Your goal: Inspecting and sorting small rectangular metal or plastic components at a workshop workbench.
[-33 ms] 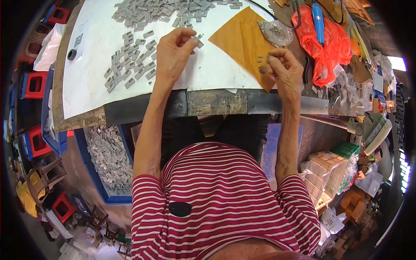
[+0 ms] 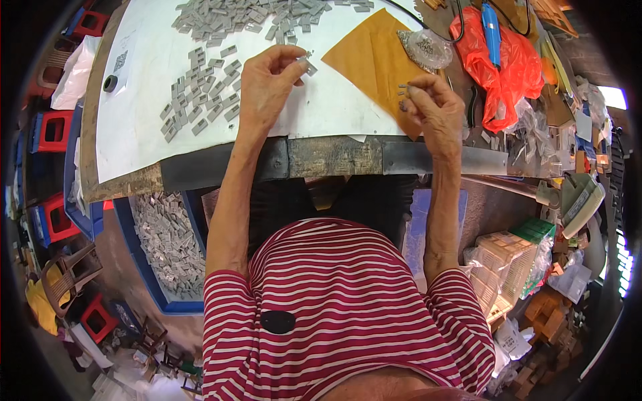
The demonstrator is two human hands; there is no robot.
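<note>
My left hand (image 2: 266, 87) is pinched over the white-covered bench top, with a small grey rectangular block (image 2: 309, 66) between thumb and forefinger. To its left several similar grey blocks (image 2: 200, 97) lie loosely spread, and a dense heap of them (image 2: 221, 20) covers the far side. My right hand (image 2: 436, 113) is closed in a pinch above the edge of a brown paper sheet (image 2: 366, 55). Tiny dark parts show beside its fingertips; what the fingers hold, if anything, is too small to tell.
A clear plastic bag of small parts (image 2: 428, 50) rests at the brown paper's far corner. Farther right, a blue electric screwdriver (image 2: 491, 33) lies on a red plastic bag (image 2: 503, 87). Below the bench at left is a blue bin (image 2: 144, 267) full of grey blocks.
My right hand has shifted slightly left, its fingertips now nearer the tiny parts on the brown paper. My left hand still holds the grey block, almost in place.
</note>
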